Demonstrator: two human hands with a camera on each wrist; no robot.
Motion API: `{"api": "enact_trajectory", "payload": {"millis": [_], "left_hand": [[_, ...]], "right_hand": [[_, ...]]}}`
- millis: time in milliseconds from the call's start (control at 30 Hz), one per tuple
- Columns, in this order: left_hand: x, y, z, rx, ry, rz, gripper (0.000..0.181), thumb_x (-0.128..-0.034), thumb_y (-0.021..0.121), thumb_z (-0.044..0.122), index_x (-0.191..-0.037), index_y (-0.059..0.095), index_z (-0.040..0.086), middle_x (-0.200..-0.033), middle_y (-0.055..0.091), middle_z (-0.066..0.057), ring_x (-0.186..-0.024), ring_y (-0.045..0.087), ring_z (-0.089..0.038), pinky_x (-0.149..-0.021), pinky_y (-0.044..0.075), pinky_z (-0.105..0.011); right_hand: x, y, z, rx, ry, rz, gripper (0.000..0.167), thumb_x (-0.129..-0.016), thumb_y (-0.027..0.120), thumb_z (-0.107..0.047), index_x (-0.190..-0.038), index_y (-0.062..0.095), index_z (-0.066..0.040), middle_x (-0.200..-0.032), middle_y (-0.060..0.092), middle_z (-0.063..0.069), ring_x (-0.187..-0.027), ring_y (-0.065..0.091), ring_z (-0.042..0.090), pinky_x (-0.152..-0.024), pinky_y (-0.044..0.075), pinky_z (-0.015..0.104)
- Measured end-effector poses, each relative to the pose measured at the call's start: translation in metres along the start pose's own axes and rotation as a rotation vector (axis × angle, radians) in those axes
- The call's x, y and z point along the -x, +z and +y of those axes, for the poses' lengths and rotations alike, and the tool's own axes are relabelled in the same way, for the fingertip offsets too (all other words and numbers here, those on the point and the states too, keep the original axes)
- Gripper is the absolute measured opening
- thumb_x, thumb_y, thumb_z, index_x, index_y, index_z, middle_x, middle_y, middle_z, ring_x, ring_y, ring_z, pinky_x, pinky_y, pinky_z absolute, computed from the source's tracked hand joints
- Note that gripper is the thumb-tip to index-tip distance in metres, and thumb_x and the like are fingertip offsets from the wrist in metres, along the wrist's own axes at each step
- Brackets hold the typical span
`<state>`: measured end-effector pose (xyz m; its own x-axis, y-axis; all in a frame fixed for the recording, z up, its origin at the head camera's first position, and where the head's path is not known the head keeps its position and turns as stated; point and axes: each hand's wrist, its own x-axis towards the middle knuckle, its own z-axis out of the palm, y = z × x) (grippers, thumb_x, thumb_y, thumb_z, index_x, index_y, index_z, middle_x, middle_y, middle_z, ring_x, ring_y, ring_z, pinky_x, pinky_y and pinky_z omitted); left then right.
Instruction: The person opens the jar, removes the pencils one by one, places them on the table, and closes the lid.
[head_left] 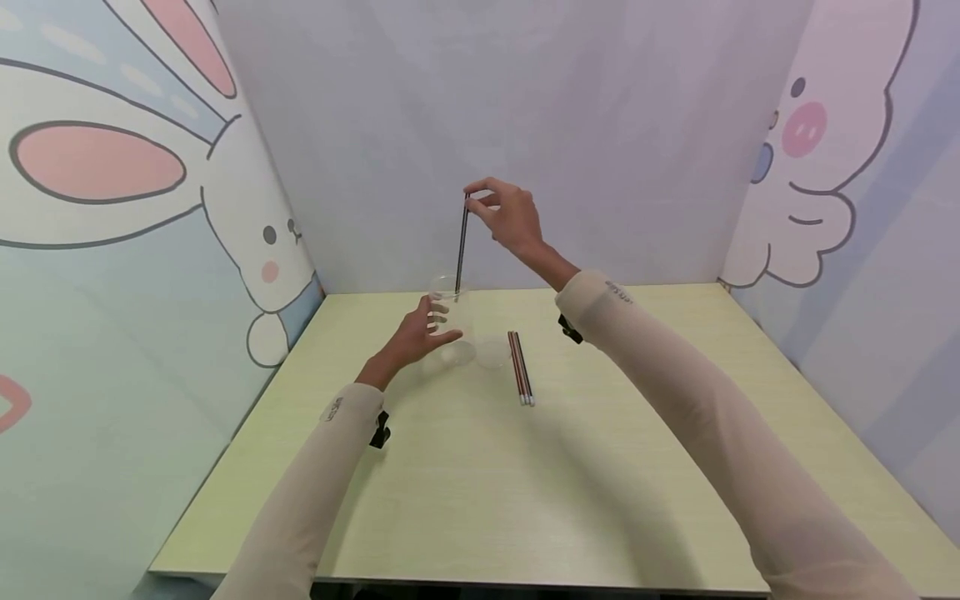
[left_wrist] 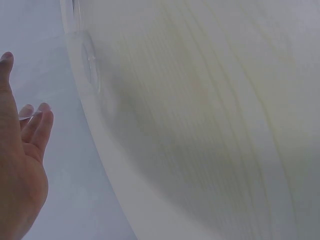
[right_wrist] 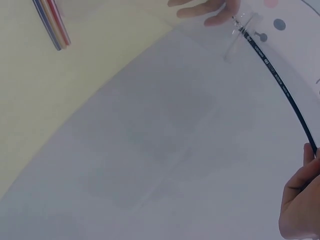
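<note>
My right hand (head_left: pixel 512 218) pinches the upper end of a long black pencil (head_left: pixel 462 242) between thumb and fingertips. The pencil stands almost upright, its lower end inside the rim of a clear cup (head_left: pixel 448 291). My left hand (head_left: pixel 411 337) holds this cup from its left side, thumb in front and fingers spread along the wall. In the right wrist view, white printing runs along the pencil (right_wrist: pixel 274 74). Most of the cup is outside the left wrist view, where the left hand (left_wrist: pixel 22 165) shows at the edge.
Several pencils (head_left: pixel 519 367), dark and reddish with pale ends, lie side by side on the pale wooden table (head_left: pixel 420 500). A faint clear round object (head_left: pixel 492 352) is between them and the cup. A plain wall (head_left: pixel 360 150) rises behind; cartoon-printed panels flank the table.
</note>
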<state>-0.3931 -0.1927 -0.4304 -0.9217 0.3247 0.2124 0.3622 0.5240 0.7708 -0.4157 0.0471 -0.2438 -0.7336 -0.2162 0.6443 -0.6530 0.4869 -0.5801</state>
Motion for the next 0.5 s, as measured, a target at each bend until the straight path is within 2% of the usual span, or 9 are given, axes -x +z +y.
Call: {"api": "enact_trajectory", "payload": {"millis": [300,400,500], "left_hand": [[-0.001,0.001,-0.002,-0.008,0.000,0.003,0.082,-0.0926,0.082,0.032,-0.148,0.032,-0.002,-0.149,0.048,-0.025,-0.136,0.054,-0.040,-0.114,0.046,-0.051],[-0.002,0.002,-0.001,-0.018,0.011,0.000,0.080,-0.0930,0.081,0.033,-0.147,0.033,-0.002,-0.149,0.048,-0.027,-0.136,0.054,-0.042,-0.113,0.047,-0.052],[-0.003,0.002,-0.001,-0.034,0.020,0.000,0.079,-0.0936,0.081,0.033,-0.146,0.033,-0.002,-0.148,0.048,-0.028,-0.135,0.054,-0.043,-0.112,0.048,-0.053]], "right_hand": [[-0.006,-0.015,0.004,-0.020,0.004,0.056,0.025,-0.104,0.068,-0.028,-0.127,0.073,-0.022,-0.114,0.078,0.005,-0.061,0.065,0.014,-0.053,0.055,0.027],[-0.007,-0.019,0.005,-0.022,0.012,0.072,0.025,-0.104,0.067,-0.029,-0.127,0.073,-0.021,-0.115,0.078,0.004,-0.069,0.068,0.014,-0.053,0.054,0.027],[-0.007,-0.023,0.008,-0.023,0.030,0.083,0.026,-0.104,0.068,-0.028,-0.128,0.073,-0.021,-0.116,0.078,0.003,-0.084,0.072,0.012,-0.053,0.055,0.026]]}}
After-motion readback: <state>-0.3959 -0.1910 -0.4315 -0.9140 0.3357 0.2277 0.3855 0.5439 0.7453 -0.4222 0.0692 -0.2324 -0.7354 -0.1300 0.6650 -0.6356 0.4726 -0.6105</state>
